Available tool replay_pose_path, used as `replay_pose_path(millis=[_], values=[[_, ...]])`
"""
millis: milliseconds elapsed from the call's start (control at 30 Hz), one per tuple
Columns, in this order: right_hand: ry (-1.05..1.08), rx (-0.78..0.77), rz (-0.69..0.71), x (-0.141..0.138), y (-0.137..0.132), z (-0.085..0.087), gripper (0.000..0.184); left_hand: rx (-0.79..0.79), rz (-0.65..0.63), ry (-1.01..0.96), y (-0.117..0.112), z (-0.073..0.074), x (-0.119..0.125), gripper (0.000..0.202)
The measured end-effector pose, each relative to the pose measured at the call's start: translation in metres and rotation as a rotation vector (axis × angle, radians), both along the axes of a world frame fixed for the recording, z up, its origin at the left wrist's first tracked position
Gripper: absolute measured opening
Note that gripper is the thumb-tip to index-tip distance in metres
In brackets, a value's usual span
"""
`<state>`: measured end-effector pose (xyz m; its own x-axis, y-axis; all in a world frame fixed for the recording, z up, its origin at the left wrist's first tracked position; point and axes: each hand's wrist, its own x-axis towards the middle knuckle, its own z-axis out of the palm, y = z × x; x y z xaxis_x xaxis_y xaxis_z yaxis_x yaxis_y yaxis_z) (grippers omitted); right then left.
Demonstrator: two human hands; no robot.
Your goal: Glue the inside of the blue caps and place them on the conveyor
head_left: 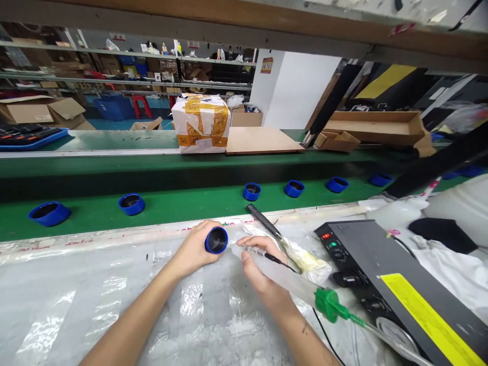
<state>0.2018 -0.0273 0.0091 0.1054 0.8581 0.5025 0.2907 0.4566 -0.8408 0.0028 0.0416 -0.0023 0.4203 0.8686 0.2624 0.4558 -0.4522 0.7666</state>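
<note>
My left hand (198,248) is wrapped round a blue ring-shaped cup (216,240) with a dark inside, its opening tilted toward me. In my right hand (263,264) is a clear dispensing syringe (293,285), with a green cap (331,305) and an air hose at its rear end. A thin black cable runs along the syringe by my fingers. The syringe's tip points at the right rim of the blue cup; whether it touches cannot be made out. Just beyond my right hand lies a black-handled tool (263,221) on a crumpled, yellow-stained cloth (308,259).
Several blue cups like it, one of them (131,204), stand along the green conveyor belt (190,203) ahead. At right sits a dark dispenser box (404,274) with knobs and lit indicators. A taped carton (202,123) rests behind the belt. An overhead beam (229,30) crosses the top.
</note>
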Motion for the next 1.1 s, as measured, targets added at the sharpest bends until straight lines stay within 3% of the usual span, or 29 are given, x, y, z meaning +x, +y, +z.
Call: replay_pose_path(millis=[733, 1100], values=[[0.037, -0.037, 0.066, -0.008, -0.009, 0.020, 0.014, -0.035, -0.001, -0.005, -0.002, 0.008, 0.000, 0.038], [0.035, -0.062, 0.078, -0.009, -0.010, 0.018, 0.013, -0.013, -0.005, 0.007, -0.001, 0.008, 0.000, 0.044]])
